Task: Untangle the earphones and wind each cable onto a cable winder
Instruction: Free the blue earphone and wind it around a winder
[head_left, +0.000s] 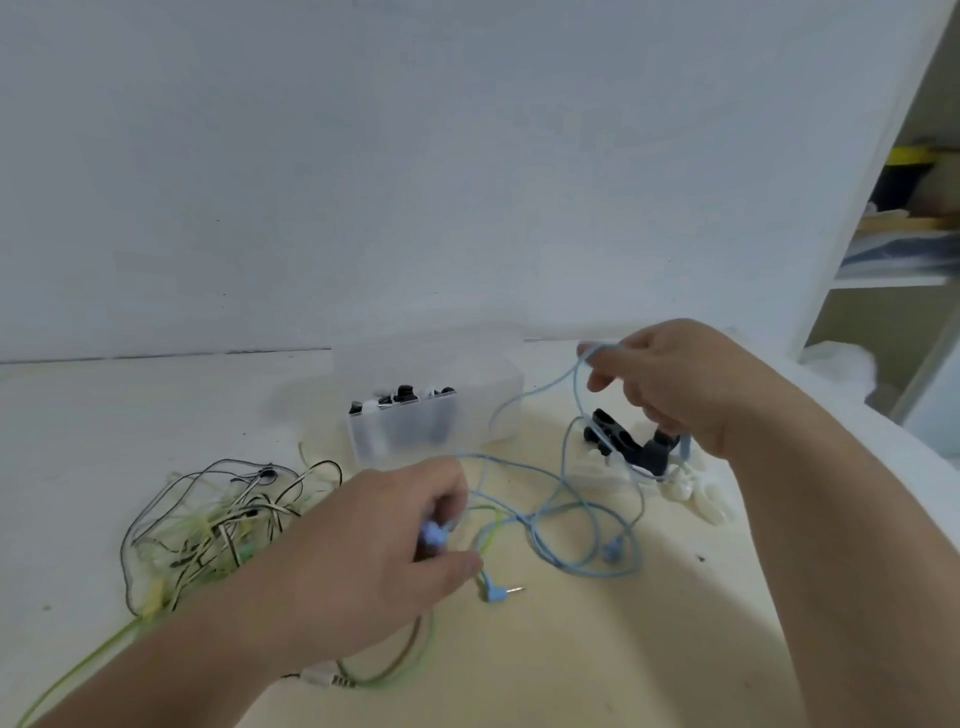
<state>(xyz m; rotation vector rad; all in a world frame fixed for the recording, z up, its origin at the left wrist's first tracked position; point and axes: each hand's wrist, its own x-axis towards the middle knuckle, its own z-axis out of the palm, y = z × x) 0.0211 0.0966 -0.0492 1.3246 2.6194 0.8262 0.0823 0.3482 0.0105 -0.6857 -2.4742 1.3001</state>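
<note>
Left forearm comes in from the bottom-left corner, closest to the lens. Left hand sits low over the table, thumb and fingers pinching a blue earbud; motion blur hides the finer detail.

Right hand is raised further back on the right, fingers curled round the blue cable. Cable hangs off the hand in a loop, drops to the table and spreads in loose overlapping loops between the two hands.

Second blue earbud lies on the table inside those loops. Blue jack plug lies just beside the left fingertips, metal pin pointing right.

Tangled bundle of black, white and green cables sits left of the left hand. One green cable trails from it toward the bottom-left corner; a green strand also crosses into the blue loops. White plug lies beside the left wrist.

Black winder sits on the table under the right hand, next to a pile of white winders. Cannot tell whether any cable is wound on it.

Clear plastic box stands at the back against the wall, black and white winders inside. Shelf unit at far right.
</note>
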